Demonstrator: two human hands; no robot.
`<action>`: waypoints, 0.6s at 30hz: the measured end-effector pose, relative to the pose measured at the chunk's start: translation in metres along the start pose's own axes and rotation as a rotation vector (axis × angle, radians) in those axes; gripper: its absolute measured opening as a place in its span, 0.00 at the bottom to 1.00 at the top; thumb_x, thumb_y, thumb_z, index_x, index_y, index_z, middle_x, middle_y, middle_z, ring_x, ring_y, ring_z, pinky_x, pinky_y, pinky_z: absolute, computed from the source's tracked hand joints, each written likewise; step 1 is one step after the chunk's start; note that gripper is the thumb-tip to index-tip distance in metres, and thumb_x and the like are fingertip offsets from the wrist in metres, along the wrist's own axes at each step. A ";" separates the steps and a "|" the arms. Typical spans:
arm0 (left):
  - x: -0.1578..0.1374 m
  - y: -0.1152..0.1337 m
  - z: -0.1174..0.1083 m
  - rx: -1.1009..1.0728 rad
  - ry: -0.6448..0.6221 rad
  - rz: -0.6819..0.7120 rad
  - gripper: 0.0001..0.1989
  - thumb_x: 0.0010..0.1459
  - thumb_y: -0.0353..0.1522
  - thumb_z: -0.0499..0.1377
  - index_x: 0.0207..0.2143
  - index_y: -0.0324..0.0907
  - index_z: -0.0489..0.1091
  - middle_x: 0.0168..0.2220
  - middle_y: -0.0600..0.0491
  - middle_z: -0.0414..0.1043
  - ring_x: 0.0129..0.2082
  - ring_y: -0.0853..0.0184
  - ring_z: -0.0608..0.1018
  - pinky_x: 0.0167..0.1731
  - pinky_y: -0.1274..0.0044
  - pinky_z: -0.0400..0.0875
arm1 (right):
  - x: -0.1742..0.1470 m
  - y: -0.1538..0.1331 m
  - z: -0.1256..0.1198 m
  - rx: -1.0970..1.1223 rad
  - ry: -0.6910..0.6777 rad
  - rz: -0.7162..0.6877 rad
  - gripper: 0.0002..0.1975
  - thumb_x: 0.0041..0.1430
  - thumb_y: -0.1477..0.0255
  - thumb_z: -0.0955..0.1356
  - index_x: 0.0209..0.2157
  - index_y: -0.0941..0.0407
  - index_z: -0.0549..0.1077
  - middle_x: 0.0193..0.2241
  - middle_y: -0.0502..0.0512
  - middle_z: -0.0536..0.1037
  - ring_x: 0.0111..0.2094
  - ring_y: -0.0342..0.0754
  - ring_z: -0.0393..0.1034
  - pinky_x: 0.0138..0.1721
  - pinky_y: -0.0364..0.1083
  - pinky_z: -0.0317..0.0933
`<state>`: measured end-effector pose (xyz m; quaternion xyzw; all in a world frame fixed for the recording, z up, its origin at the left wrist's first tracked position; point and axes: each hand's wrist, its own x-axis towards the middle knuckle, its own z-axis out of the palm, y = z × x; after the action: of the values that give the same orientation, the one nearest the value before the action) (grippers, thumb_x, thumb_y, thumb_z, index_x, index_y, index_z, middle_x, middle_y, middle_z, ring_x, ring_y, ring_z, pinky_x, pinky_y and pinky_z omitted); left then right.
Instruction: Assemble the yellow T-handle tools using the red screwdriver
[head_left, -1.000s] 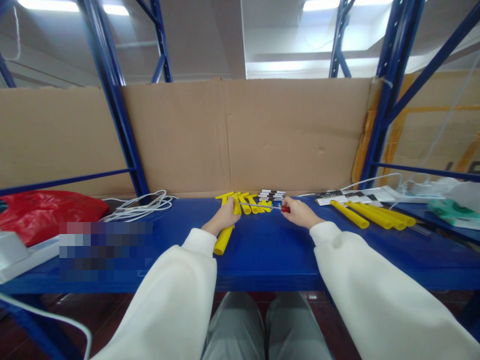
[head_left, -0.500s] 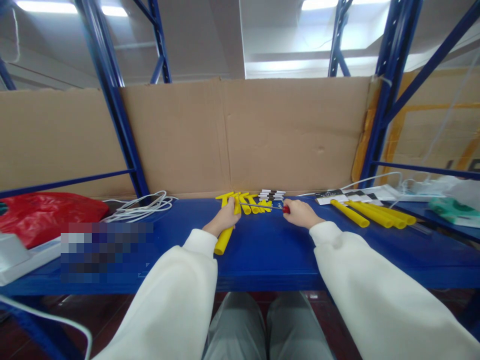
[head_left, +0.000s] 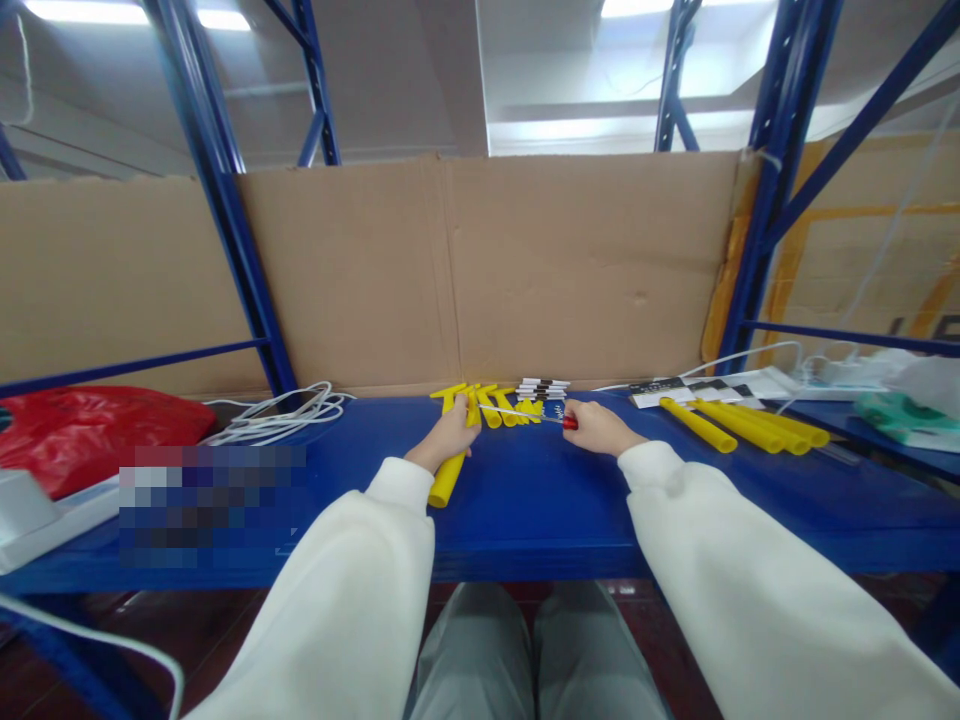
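Observation:
My left hand (head_left: 450, 436) is closed around a yellow tube (head_left: 448, 482), which slants up from the blue shelf toward the back. In my right hand (head_left: 596, 428) is a screwdriver (head_left: 570, 423) with a red handle and a thin metal shaft. Its shaft points left, and the tip meets the upper part of the tube by my left fingers. Whether the tip sits in a screw is too small to tell. Behind my hands lie several yellow T-shaped pieces (head_left: 508, 416), small yellow parts (head_left: 530, 410) and a stack of black-and-white strips (head_left: 544, 388).
Several plain yellow tubes (head_left: 750, 425) lie at the right beside black-and-white packets (head_left: 660, 392). At the left are a coiled white cable (head_left: 300, 412), a red plastic bag (head_left: 112, 430) and a white power strip (head_left: 67, 520). A cardboard sheet (head_left: 480, 270) stands along the back.
The screwdriver's handle has dropped slightly, so its shaft tilts more. My left hand keeps its hold on the tube in nearly the same place.

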<state>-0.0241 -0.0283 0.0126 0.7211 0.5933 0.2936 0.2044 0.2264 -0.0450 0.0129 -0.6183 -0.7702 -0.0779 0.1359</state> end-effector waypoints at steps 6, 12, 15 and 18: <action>-0.001 0.001 0.000 0.012 -0.014 0.010 0.14 0.60 0.27 0.54 0.49 0.39 0.57 0.32 0.50 0.73 0.19 0.69 0.76 0.23 0.77 0.75 | 0.000 -0.002 -0.002 -0.032 0.004 0.025 0.09 0.59 0.72 0.64 0.34 0.56 0.75 0.42 0.62 0.81 0.45 0.58 0.74 0.43 0.50 0.59; 0.001 -0.001 0.000 -0.005 -0.017 0.005 0.16 0.59 0.27 0.55 0.49 0.40 0.56 0.32 0.51 0.74 0.19 0.69 0.76 0.24 0.76 0.75 | 0.000 0.001 0.000 -0.016 0.029 0.063 0.08 0.57 0.72 0.66 0.38 0.55 0.75 0.36 0.60 0.81 0.40 0.55 0.75 0.36 0.46 0.60; 0.001 -0.001 0.000 0.003 -0.018 0.012 0.16 0.59 0.27 0.55 0.49 0.40 0.56 0.32 0.50 0.74 0.19 0.67 0.76 0.25 0.75 0.75 | 0.001 0.001 0.001 0.001 0.005 0.054 0.09 0.55 0.73 0.67 0.38 0.55 0.75 0.36 0.60 0.81 0.39 0.55 0.75 0.36 0.46 0.60; 0.001 -0.001 0.001 0.012 -0.017 0.001 0.16 0.60 0.27 0.54 0.50 0.39 0.56 0.31 0.50 0.74 0.19 0.67 0.77 0.25 0.75 0.75 | 0.001 0.001 0.001 0.013 0.012 0.024 0.09 0.57 0.73 0.65 0.39 0.55 0.75 0.38 0.60 0.81 0.41 0.55 0.75 0.40 0.47 0.59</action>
<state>-0.0240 -0.0268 0.0118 0.7251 0.5930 0.2837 0.2051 0.2268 -0.0439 0.0124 -0.6262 -0.7622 -0.0750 0.1457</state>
